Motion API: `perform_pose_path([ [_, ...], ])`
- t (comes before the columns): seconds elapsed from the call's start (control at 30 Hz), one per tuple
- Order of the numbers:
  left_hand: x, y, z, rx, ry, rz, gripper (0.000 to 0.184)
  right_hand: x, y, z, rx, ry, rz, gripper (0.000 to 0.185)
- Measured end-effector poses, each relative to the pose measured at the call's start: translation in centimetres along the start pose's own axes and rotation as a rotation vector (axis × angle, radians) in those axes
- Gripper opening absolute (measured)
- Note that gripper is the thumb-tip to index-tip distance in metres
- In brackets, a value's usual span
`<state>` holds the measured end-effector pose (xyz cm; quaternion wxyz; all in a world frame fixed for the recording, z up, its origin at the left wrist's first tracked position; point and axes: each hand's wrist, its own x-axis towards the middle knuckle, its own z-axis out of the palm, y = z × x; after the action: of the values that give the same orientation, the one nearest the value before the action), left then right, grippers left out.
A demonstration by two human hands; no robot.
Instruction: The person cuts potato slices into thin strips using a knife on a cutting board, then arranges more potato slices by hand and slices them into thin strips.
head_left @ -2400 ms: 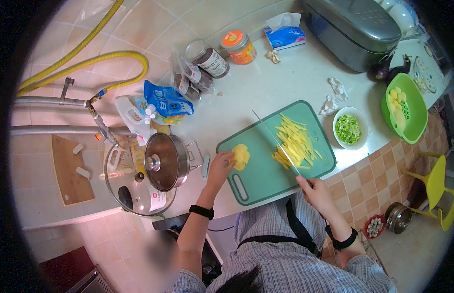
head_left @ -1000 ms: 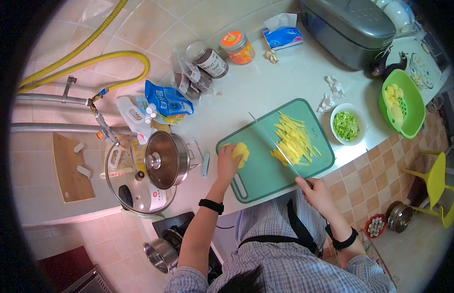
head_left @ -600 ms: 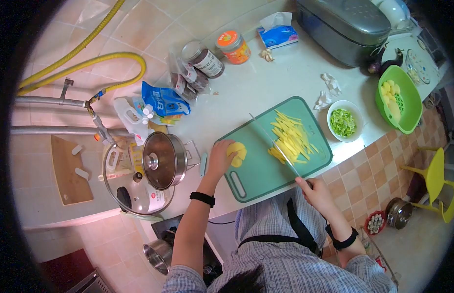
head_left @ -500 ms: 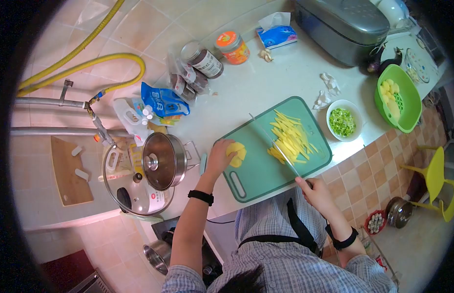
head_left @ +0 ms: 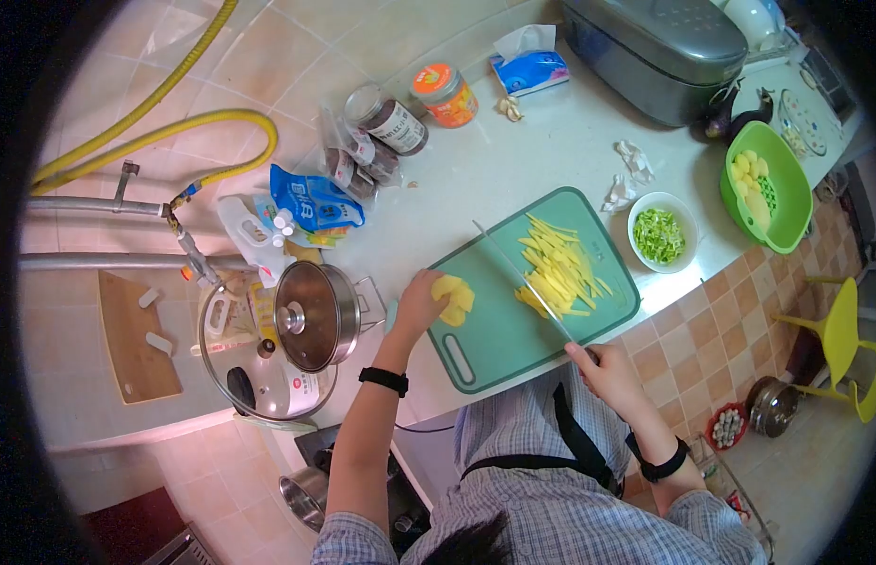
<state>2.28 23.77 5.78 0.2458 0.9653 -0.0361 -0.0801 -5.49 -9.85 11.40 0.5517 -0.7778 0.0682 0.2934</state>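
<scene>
At the left edge of the green cutting board [head_left: 499, 348], my left hand [head_left: 419, 306] is closed on a small stack of yellow potato slices [head_left: 454, 301]. My right hand [head_left: 603, 372], by the board's near edge, grips the handle of a kitchen knife [head_left: 515, 268]. Its thin blade slants away across the board, along the left side of a pile of potato strips [head_left: 560, 268]. A gap of bare board separates the blade from the slices. Part of the knife handle is hidden in my fingers.
A white bowl of chopped greens [head_left: 658, 235] and crumpled tissues [head_left: 634, 160] sit right of the board. Farther right is a green basket [head_left: 791, 212] with peeled potatoes. A lidded pot [head_left: 316, 315] stands left; jars [head_left: 445, 96] and a dark grey container [head_left: 655, 56] line the back.
The knife has shifted slightly left, its tip farther from the strips. My left hand and the potato slices have moved a little left too.
</scene>
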Motion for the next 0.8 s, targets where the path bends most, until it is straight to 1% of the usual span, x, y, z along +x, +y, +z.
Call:
perform_pose_path([
  [0.07, -0.4, -0.3, 0.2, -0.005, 0.040, 0.021, 0.037, 0.0, 0.0, 0.0, 0.011, -0.004, 0.006, 0.052],
  [0.13, -0.9, 0.3, 0.0, -0.259, -0.094, -0.226, 0.036, 0.0, 0.0, -0.1, 0.023, -0.007, 0.012, 0.052],
  [0.17, -1.2, 0.8, 0.2, -0.259, -0.095, -0.226, 0.036, 0.0, -0.1, -0.1, 0.027, -0.009, 0.021, 0.052],
  [0.23, -2.0, 2.7, 1.3, -0.405, -0.075, -0.275, 0.041, 0.0, -0.1, -0.1, 0.029, -0.011, 0.031, 0.052],
  [0.27, -2.4, 3.6, 1.9, -0.406, -0.074, -0.276, 0.041, 0.0, -0.2, -0.1, 0.027, -0.012, 0.025, 0.052],
  [0.33, -3.1, 5.6, 3.2, -0.829, -0.211, -0.500, 0.050, 0.2, -0.5, -0.1, 0.019, -0.015, 0.018, 0.052],
  [0.37, -3.4, 6.0, 4.2, -0.833, -0.209, -0.500, 0.050, 0.3, -0.7, 0.0, 0.035, -0.023, 0.004, 0.051],
  [0.43, -4.1, 6.7, 5.9, -0.876, -0.099, -0.545, 0.058, 0.3, -0.8, 0.0, 0.044, -0.032, -0.007, 0.051],
  [0.47, -4.7, 6.7, 6.4, -0.881, -0.098, -0.546, 0.058, 0.4, -0.8, 0.0, -0.042, -0.062, 0.075, 0.052],
  [0.5, -5.3, 7.2, 6.3, -0.563, 0.006, -0.369, 0.060, 0.5, -0.7, 0.0, -0.126, -0.093, 0.156, 0.059],
  [0.53, -5.9, 7.6, 6.2, -0.243, 0.105, -0.192, 0.062, 0.5, -0.6, 0.1, -0.129, -0.096, 0.156, 0.059],
  [0.57, -6.4, 7.9, 6.1, -0.243, 0.106, -0.197, 0.062, 0.4, -0.5, 0.3, -0.084, -0.088, 0.113, 0.059],
  [0.6, -6.9, 8.6, 5.6, -0.203, 0.084, -0.219, 0.066, 0.4, -0.5, 0.4, -0.039, -0.079, 0.068, 0.059],
  [0.63, -7.1, 9.0, 5.4, -0.163, 0.062, -0.239, 0.070, 0.4, -0.6, 0.5, -0.042, -0.082, 0.066, 0.059],
  [0.77, -7.8, 7.8, 5.7, -0.228, 0.052, -0.293, 0.072, 0.5, -0.7, 0.5, -0.110, -0.102, 0.122, 0.059],
  [0.8, -7.7, 7.2, 5.5, -0.183, 0.005, -0.225, 0.073, 0.5, -0.6, 0.6, -0.110, -0.103, 0.129, 0.059],
])
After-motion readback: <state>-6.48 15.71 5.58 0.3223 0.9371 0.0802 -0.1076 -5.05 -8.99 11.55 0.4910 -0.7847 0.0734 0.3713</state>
